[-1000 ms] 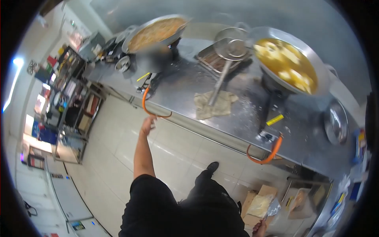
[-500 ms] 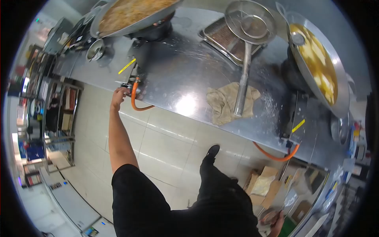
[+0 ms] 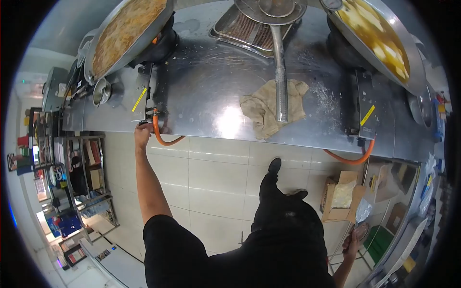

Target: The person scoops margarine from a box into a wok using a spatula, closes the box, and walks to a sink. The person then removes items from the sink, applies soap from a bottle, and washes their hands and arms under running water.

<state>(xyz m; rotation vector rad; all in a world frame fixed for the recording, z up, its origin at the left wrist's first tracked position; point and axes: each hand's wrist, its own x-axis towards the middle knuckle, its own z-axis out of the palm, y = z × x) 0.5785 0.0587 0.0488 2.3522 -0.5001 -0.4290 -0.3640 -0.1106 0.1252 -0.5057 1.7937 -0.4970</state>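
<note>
My left hand (image 3: 143, 134) is closed at the front of the left burner, on its control knob (image 3: 144, 123), beside the orange hose (image 3: 158, 134). Above it a large wok (image 3: 122, 41) of browned, crumbly food stands tilted in view on the burner, where a small flame shows. Low on the right, my right hand (image 3: 352, 244) is closed round the handle of a ladle-like utensil (image 3: 361, 232), held away from the counter. At the upper right, a second wok (image 3: 408, 79) holds yellow oil with pale pieces.
A long-handled strainer (image 3: 281, 91) lies across a wire-racked tray (image 3: 225, 33) and a beige cloth (image 3: 261, 113) on the steel counter (image 3: 201, 96). A small metal bowl (image 3: 101, 92) sits left. An open cardboard box (image 3: 357, 197) is on the lower right. Shelves (image 3: 86, 168) stand left.
My left hand has moved from in front of the counter to the left burner's knob. The view has shifted closer to the counter. My right hand still holds the utensil low on the right.
</note>
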